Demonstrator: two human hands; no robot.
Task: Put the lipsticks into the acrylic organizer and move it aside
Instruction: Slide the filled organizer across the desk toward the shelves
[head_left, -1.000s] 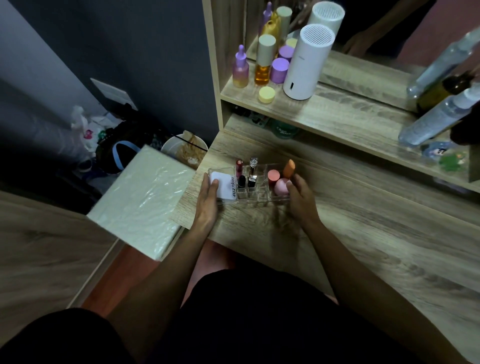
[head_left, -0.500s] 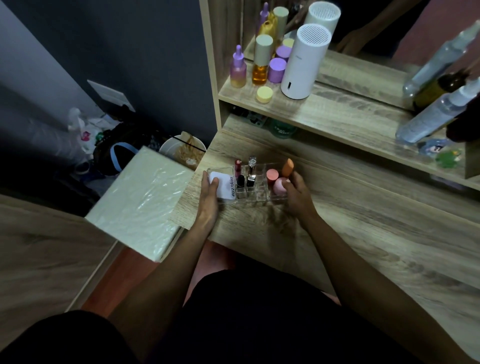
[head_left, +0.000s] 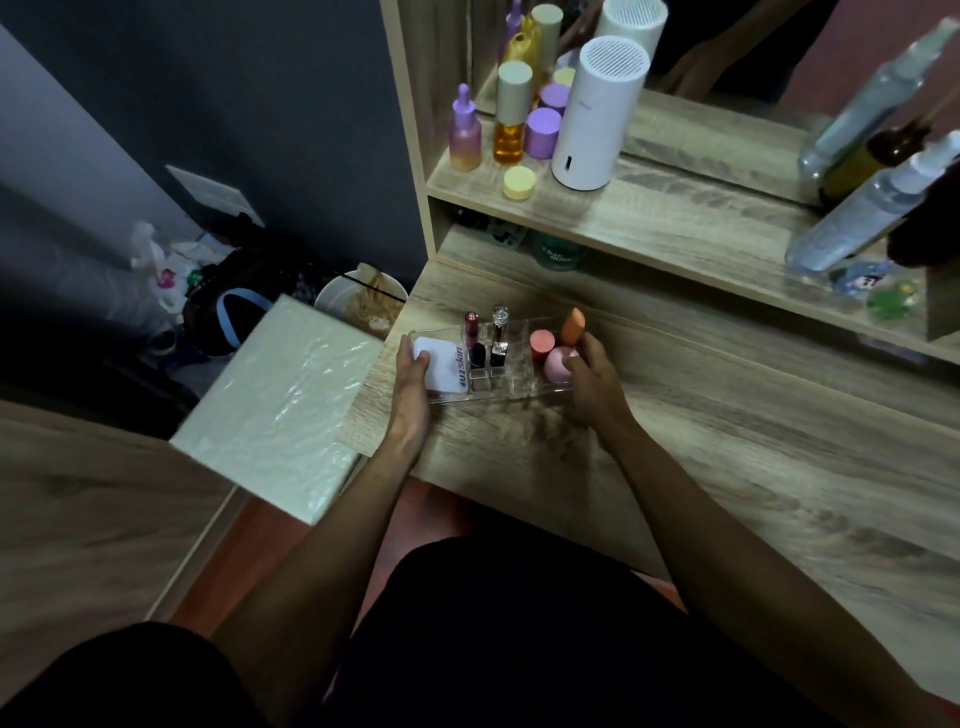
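So the clear organizer (head_left: 511, 387) sits on the desk (head_left: 727, 441), near its left front corner, with a hand on each end. Left hand (head_left: 413, 387) has its fingers (head_left: 422, 358) clamped on the left end, thumb lying over the white compact. Right hand (head_left: 592, 384) grips the right end, fingers curled around the pink sponge side.

What's inside, left to right:
- a white compact (head_left: 441, 366) in the left compartment, printed with what looks like "u2skin"
- three lipsticks standing upright in the small middle slots: a dark red one (head_left: 471, 328) at the back, a black one (head_left: 477, 356) in front of it, and a black-and-clear one (head_left: 499, 338) just beside them
- the right section holds a coral cylinder (head_left: 541, 344), an orange sponge (head_left: 572, 326) and a pink sponge (head_left: 558, 364)

A few middle slots look empty, hard to count through the clear plastic.

Up on the shelf (head_left: 675, 218) there's a white cylinder gadget (head_left: 597, 114), plus four cosmetics next to it: a purple dropper bottle (head_left: 464, 132), an amber bottle (head_left: 510, 122) with a beige cap, a purple jar (head_left: 542, 132) and a little yellow jar (head_left: 518, 183). On the right end, a clear spray bottle (head_left: 867, 208) is leaning. The green tub (head_left: 557, 253) under the shelf has writing, but I can't read it.
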